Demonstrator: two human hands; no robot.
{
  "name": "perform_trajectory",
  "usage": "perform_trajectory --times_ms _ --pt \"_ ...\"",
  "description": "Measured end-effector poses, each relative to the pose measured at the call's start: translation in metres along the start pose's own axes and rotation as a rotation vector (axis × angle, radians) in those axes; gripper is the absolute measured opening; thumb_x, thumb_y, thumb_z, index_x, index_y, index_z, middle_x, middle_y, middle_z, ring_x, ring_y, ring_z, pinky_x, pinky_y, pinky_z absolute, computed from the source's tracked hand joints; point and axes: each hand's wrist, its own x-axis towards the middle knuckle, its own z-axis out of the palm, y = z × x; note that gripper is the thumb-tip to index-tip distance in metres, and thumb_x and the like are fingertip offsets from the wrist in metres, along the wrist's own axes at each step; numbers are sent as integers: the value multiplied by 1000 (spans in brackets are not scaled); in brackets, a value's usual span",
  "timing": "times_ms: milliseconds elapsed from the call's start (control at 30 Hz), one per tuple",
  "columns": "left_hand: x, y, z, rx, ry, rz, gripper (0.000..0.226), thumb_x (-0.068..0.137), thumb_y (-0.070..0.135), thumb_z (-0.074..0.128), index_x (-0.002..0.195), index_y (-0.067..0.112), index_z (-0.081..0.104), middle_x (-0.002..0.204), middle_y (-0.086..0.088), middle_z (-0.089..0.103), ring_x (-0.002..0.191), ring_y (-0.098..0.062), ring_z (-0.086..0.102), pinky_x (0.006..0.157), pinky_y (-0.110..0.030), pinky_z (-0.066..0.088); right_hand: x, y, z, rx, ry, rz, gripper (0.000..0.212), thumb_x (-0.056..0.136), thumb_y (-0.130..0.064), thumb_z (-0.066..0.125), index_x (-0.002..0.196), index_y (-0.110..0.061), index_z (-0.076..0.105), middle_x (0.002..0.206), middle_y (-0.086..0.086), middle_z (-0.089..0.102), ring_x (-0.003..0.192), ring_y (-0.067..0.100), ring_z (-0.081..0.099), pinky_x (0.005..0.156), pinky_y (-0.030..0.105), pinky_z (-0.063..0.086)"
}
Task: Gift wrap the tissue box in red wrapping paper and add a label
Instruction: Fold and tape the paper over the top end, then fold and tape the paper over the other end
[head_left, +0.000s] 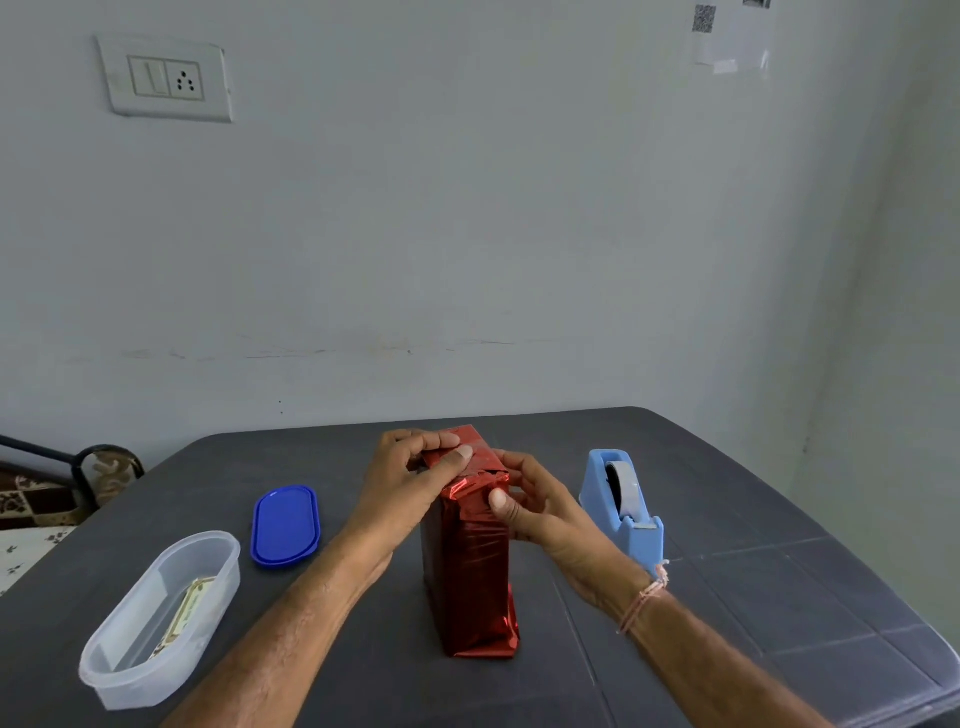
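Note:
The tissue box (467, 571), wrapped in shiny red paper, stands on end in the middle of the dark table (727, 571). My left hand (410, 478) grips its top from the left, thumb pressed flat on the folded paper flaps. My right hand (535, 504) holds the top right corner, thumb on the front face and fingers curled round the side. The paper bunches loosely at the box's bottom end. A card-like label (184, 613) lies inside a clear plastic container (119, 670) at the front left.
A blue lid (284, 525) lies left of the box. A light blue tape dispenser (623, 504) stands just right of my right hand. A wall with a switch socket rises behind the table; patterned fabric shows at the far left.

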Motion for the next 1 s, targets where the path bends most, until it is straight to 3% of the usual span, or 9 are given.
perform_trajectory --times_ms 133,233,333,467,567,633,767,900,1000 --pt "2 13 -9 -11 -28 -68 33 83 47 79 96 18 74 108 5 70 92 -3 66 68 -17 45 -1 13 8 -65 -8 -41 51 96 -27 71 143 -38 53 135 -4 65 126 16 62 98 38 57" --pt "13 19 -18 102 -7 -145 59 71 53 88 113 20 63 125 2 52 108 -13 59 72 -24 48 2 18 15 -136 2 -64 48 96 -35 70 141 -41 54 136 -11 64 124 14 61 99 40 57" --pt "24 25 -29 224 -155 -277 79 70 62 85 137 37 50 135 6 38 117 -17 52 71 -29 49 5 18 18 -206 50 -78 40 97 -40 68 136 -39 60 129 -12 68 107 16 65 91 33 58" --pt "27 27 -34 250 -232 -370 68 74 69 76 126 30 56 118 1 64 95 -16 66 72 -31 53 8 33 10 -311 198 -33 28 96 -49 65 117 -31 72 111 -3 76 98 15 74 90 43 59" --pt "22 23 -36 191 -280 -452 72 76 74 70 122 21 53 125 -4 64 82 -24 78 65 -32 60 -2 38 10 -384 298 183 58 93 -75 43 107 -25 69 105 6 74 75 30 76 67 42 62" --pt "15 19 -38 119 -329 -485 71 78 74 67 128 25 51 137 -5 58 84 -30 79 71 -36 63 -13 37 13 -150 231 382 61 95 -74 33 123 -27 61 120 1 69 80 37 77 62 36 61" --pt "6 14 -46 -35 -373 -492 80 78 74 63 143 30 48 152 -6 49 92 -37 77 84 -45 63 -13 29 12 340 92 628 82 90 -82 26 153 -32 39 157 2 43 97 48 74 83 53 63" --pt "0 5 -53 -107 -356 -589 109 63 92 50 139 14 54 126 -19 68 97 -41 75 91 -53 60 -4 25 8 417 89 700 84 85 -85 37 150 -33 45 154 2 46 100 56 70 83 62 59" --pt "-5 1 -56 -100 -369 -601 105 65 97 37 135 23 61 120 -24 70 98 -41 75 90 -56 60 -1 23 9 398 117 712 76 86 -78 52 135 -20 60 137 15 61 105 51 70 84 62 58"
